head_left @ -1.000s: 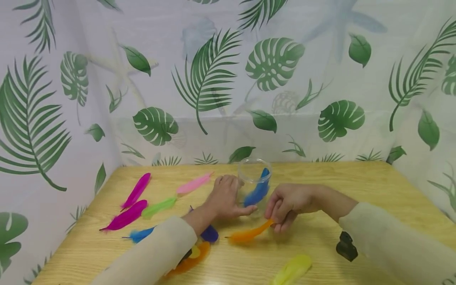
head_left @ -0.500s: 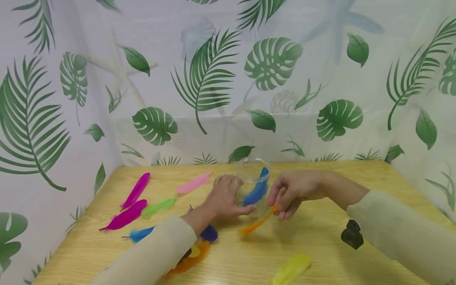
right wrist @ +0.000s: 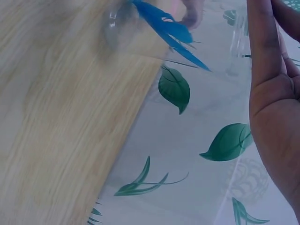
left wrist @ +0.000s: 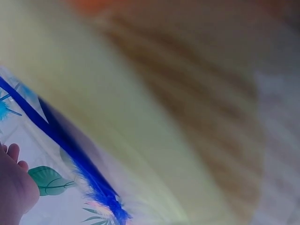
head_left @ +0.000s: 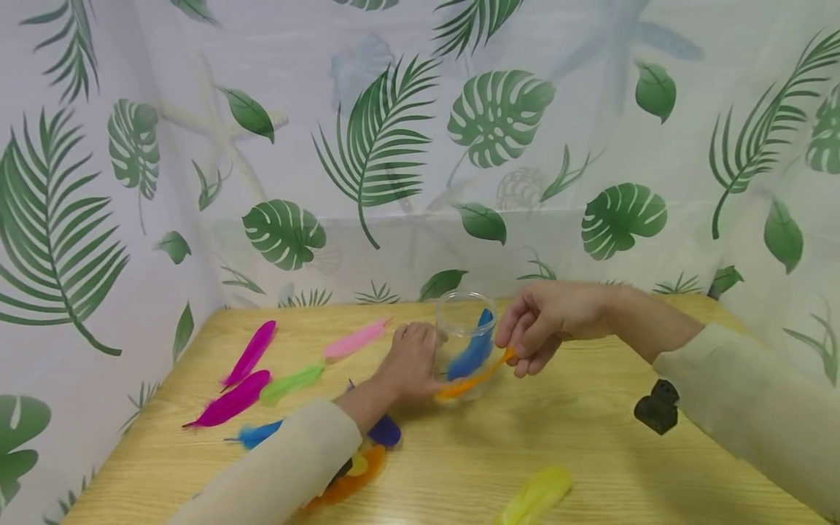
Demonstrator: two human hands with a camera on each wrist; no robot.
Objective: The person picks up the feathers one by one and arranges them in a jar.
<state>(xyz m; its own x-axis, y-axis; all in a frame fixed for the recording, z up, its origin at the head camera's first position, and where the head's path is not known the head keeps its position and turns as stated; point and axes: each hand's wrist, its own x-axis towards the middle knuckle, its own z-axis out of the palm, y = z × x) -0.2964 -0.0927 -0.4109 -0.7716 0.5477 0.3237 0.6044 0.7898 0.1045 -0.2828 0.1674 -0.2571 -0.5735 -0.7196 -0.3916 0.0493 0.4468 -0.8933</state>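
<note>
A clear plastic jar (head_left: 467, 328) stands upright on the wooden table (head_left: 590, 452) with a blue feather (head_left: 472, 351) inside it. My left hand (head_left: 412, 364) grips the jar's left side. To the jar's right, my right hand (head_left: 539, 328) pinches the quill of an orange feather (head_left: 467, 382), which hangs lifted off the table in front of the jar's lower wall. In the right wrist view the jar (right wrist: 123, 27) and the blue feather (right wrist: 166, 29) show at the top, with my palm (right wrist: 276, 108) at the right edge. The left wrist view is blurred, with a blue feather (left wrist: 70, 154) crossing it.
Loose feathers lie on the table's left half: two magenta (head_left: 238, 397), a pink (head_left: 356, 338), a green (head_left: 292, 382), a blue (head_left: 259, 433), a dark purple (head_left: 385, 430) and an orange one (head_left: 351, 477). A yellow feather (head_left: 537, 496) lies at the front. Leaf-print curtains wall the table.
My right hand has risen and moved back with the orange feather, lifting it off the table to the jar's front. The left hand has stayed on the jar.
</note>
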